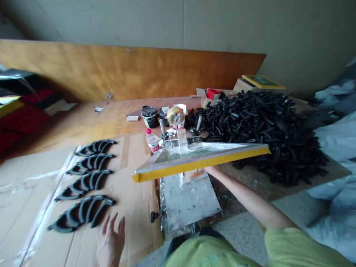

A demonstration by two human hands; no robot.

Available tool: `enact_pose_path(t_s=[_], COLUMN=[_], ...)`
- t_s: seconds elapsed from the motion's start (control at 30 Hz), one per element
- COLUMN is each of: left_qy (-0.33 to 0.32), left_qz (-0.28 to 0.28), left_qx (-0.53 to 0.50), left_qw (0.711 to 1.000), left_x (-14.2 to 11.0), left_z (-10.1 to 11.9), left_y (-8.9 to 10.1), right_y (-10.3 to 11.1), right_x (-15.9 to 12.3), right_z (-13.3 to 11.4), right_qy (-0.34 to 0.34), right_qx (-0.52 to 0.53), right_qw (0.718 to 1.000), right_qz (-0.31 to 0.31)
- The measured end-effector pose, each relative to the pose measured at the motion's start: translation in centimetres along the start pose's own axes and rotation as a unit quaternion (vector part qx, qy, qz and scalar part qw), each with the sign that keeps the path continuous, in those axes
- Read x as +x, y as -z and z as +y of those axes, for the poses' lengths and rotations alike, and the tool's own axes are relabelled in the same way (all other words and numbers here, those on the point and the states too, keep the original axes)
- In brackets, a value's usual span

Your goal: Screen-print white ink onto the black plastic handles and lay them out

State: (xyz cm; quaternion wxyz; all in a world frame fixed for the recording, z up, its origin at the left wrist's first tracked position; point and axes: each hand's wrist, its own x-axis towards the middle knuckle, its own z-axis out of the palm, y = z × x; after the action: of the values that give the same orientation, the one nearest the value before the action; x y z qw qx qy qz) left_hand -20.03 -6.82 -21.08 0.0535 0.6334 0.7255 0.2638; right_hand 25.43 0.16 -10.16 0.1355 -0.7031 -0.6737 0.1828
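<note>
My left hand is over the cardboard with its fingers apart and nothing in them. Just beyond its fingertips, black curved plastic pieces lie in several fanned rows. In the middle, a screen-printing frame with a yellow-taped front edge is raised at a tilt above a grey metal base plate. My right arm reaches beneath the frame, and only part of my right hand shows at its lower edge, close to a small orange-brown patch on the base. The frame hides those fingers.
A large heap of black curved pieces covers the right of the table. Behind the frame stand a red-capped bottle, a dark tub and a tape roll. Another yellow-edged frame lies at the back right. Cardboard covers the left.
</note>
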Motion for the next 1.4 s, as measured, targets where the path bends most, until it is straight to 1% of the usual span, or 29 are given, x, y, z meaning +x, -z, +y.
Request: enact_pose_path(t_s=[0.07, 0.1, 0.17, 0.23, 0.3, 0.33, 0.4, 0.5, 0.57, 0.7, 0.8, 0.87, 0.9, 0.93, 1.0, 1.07, 1.1, 1.17, 1.23, 1.33, 1.4], left_qy=[-0.022, -0.026, -0.021, -0.013, -0.005, -0.001, 0.007, 0.001, -0.008, -0.015, -0.020, -0.034, -0.040, -0.044, -0.042, -0.031, -0.026, -0.022, -0.021, -0.025, -0.028], left_qz=[-0.012, -0.018, -0.035, -0.050, -0.052, -0.052, -0.053, -0.055, -0.058, -0.078, -0.089, -0.088, -0.086, -0.085, -0.090, -0.100, -0.104, -0.106, -0.105, -0.100, -0.097], left_qx=[-0.003, -0.002, 0.000, -0.004, -0.006, -0.005, -0.005, -0.012, -0.019, -0.030, -0.028, -0.027, -0.026, -0.024, -0.017, -0.013, -0.013, -0.015, -0.019, -0.025, -0.026], left_qw=[1.000, 1.000, 0.999, 0.999, 0.999, 0.999, 0.999, 0.998, 0.998, 0.996, 0.995, 0.995, 0.995, 0.995, 0.995, 0.994, 0.994, 0.994, 0.994, 0.994, 0.995], left_x=[-0.4, -0.6, -0.9, -1.5, -2.1, -2.4, -2.9, -3.4, -3.5, -3.3, -3.2, -3.1, -3.1, -3.1, -3.2, -3.3, -3.3, -3.3, -3.1, -2.7, -2.5], left_z=[2.1, 3.1, 4.8, 6.2, 7.3, 7.6, 8.2, 8.9, 9.6, 11.4, 12.3, 12.5, 12.4, 12.3, 11.8, 11.3, 11.1, 11.0, 11.2, 11.5, 11.4], left_y=[-0.2, -0.3, -0.6, -1.0, -1.6, -2.0, -2.6, -3.3, -3.6, -4.0, -4.3, -4.4, -4.3, -4.3, -4.1, -3.8, -3.7, -3.5, -3.3, -3.2, -3.0], right_y=[3.9, 5.4, 7.2, 7.4, 6.3, 5.4, 3.6, 1.5, 0.5, -0.9, -1.2, -0.9, -0.6, -0.3, 0.2, 0.3, 0.3, 0.2, 0.5, 1.5, 2.2], right_x=[-0.3, -0.6, -1.3, -1.7, -1.6, -1.5, -1.5, -2.5, -3.8, -6.1, -7.0, -7.6, -7.9, -8.3, -8.9, -9.3, -9.2, -8.6, -7.5, -5.9, -5.4], right_z=[6.2, 9.1, 14.2, 18.3, 21.1, 22.0, 22.8, 22.7, 22.1, 19.8, 18.1, 17.8, 18.0, 18.5, 20.1, 22.0, 22.8, 24.1, 24.9, 25.4, 25.5], right_qy=[-0.071, -0.099, -0.152, -0.219, -0.269, -0.278, -0.265, -0.217, -0.150, 0.017, 0.126, 0.186, 0.194, 0.186, 0.124, 0.051, 0.028, 0.013, 0.014, 0.013, 0.029], right_qx=[-0.033, -0.045, -0.069, -0.130, -0.201, -0.226, -0.245, -0.258, -0.260, -0.228, -0.176, -0.140, -0.130, -0.128, -0.140, -0.156, -0.161, -0.162, -0.158, -0.152, -0.156], right_qw=[0.996, 0.992, 0.982, 0.965, 0.941, 0.933, 0.933, 0.941, 0.953, 0.973, 0.976, 0.972, 0.971, 0.972, 0.978, 0.982, 0.982, 0.985, 0.987, 0.988, 0.986], right_qz=[0.048, 0.067, 0.085, 0.069, 0.034, 0.019, 0.011, 0.030, 0.033, 0.019, 0.014, 0.031, 0.047, 0.065, 0.093, 0.098, 0.090, 0.063, 0.029, -0.018, -0.043])
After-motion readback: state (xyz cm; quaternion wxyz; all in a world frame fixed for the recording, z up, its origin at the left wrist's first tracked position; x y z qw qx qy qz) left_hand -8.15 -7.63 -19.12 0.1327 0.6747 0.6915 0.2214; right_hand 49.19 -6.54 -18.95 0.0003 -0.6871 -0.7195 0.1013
